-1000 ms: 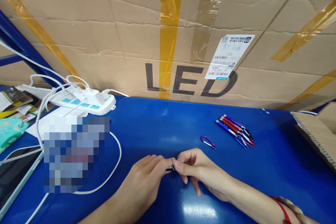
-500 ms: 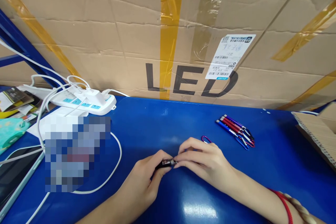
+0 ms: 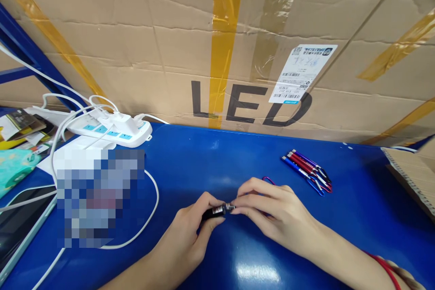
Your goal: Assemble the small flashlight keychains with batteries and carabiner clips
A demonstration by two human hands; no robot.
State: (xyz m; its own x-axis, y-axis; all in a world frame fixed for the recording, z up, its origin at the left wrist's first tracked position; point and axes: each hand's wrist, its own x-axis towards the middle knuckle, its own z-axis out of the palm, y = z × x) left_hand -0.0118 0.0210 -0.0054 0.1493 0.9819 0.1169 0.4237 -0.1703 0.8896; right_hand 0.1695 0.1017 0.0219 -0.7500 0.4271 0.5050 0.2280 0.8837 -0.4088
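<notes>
My left hand (image 3: 193, 224) is closed around a small black cylinder (image 3: 217, 210) with a white label, its far part hidden in my palm. At its right end a short silvery end piece (image 3: 230, 207) sticks out. The thumb and fingertips of my right hand (image 3: 268, 206) pinch that end piece; whether the two parts are joined I cannot tell. Behind my right hand a red-purple carabiner loop (image 3: 269, 180) shows in part. To its right several slim metal pen-shaped lights or pointers (image 3: 304, 165) in blue, red and purple lie side by side, with carabiner clips.
A large cardboard box (image 3: 170, 54) stands along the back of the blue table (image 3: 190, 158). On the left are a white power strip (image 3: 136, 133) with cables, a phone or tablet (image 3: 23, 222), a blurred-out item (image 3: 105, 195) and a green packet (image 3: 16, 167). A cardboard flap (image 3: 408, 176) stands at right.
The silvery end piece shows more beyond the black cylinder, and my right fingers are slightly farther right of my left hand. The camera view has shifted a little.
</notes>
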